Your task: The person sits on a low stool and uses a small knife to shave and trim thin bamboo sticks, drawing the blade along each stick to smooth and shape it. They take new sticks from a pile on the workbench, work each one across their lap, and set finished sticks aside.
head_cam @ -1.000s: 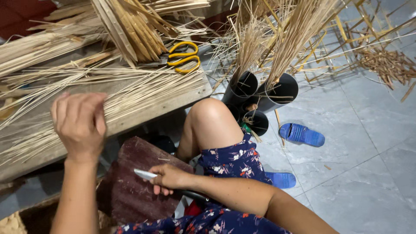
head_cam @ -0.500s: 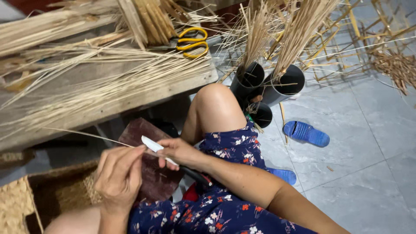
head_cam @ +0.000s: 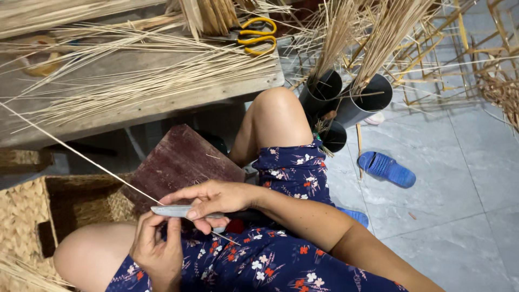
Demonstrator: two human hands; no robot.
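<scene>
My right hand grips a small knife with a pale blade held flat over my lap. My left hand pinches a long thin straw-coloured reed just under the blade; the reed runs up and left past the bench edge. A dark reddish wooden board leans on my lap behind both hands. I sit in a blue floral dress, knees apart.
A low wooden bench carries loose reeds and yellow-handled scissors. Black tubes filled with reed bundles stand by my right knee. A blue sandal lies on the grey tiles. A woven basket sits at the left.
My left hand came down from the reeds on the bench with one reed and now holds it against the knife blade. The right hand shifted slightly toward the lap's centre.
</scene>
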